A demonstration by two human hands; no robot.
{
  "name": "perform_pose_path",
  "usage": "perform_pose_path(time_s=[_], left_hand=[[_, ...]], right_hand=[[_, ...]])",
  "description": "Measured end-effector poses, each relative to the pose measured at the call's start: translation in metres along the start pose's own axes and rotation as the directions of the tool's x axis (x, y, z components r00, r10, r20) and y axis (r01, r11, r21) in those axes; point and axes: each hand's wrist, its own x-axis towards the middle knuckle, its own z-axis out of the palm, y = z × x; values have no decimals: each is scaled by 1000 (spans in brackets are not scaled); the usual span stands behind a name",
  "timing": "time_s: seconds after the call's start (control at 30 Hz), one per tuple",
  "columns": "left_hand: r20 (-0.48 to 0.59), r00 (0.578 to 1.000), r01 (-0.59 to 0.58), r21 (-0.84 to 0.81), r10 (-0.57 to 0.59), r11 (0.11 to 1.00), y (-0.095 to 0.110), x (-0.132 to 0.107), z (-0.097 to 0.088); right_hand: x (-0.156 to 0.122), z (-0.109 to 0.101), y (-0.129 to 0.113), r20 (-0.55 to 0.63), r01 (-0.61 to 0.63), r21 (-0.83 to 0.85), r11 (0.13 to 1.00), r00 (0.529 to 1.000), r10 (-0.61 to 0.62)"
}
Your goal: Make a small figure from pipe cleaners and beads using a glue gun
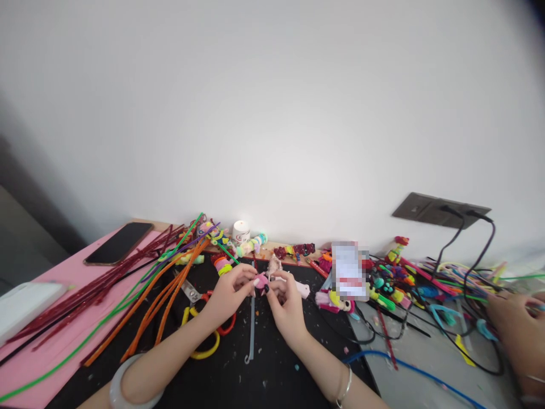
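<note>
In the head view, the left hand [233,287] is pinching a small pink piece [261,280], its thumb and fingertips nearly closed around it. The right hand [287,301] is meeting it from the other side, fingers curled in close; whether they are gripping the piece too, I cannot tell. The piece is sitting between both hands, above the black part of the worktop [281,369]. A translucent strip [252,326] is lying just below, while scissors [205,353] are resting partly under the left forearm. Orange fuzzy stems [164,309] are fanning out farther left.
</note>
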Motion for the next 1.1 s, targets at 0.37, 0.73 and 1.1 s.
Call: perform_pose_path(time_s=[0.37, 0.73, 1.1], left_hand=[[-211, 977, -15, -42, 5, 999, -9, 9, -8], [-277, 961, -13, -39, 1, 999, -15, 17, -19], [-202, 979, 2, 19, 2, 1000, -19, 17, -20]], right_hand=[[5, -20, 6, -24, 78, -799, 596, 987, -162], [20, -35, 18, -40, -45, -787, 616, 999, 22], [28, -35, 28, -31, -144, 19, 989, 989, 145]])
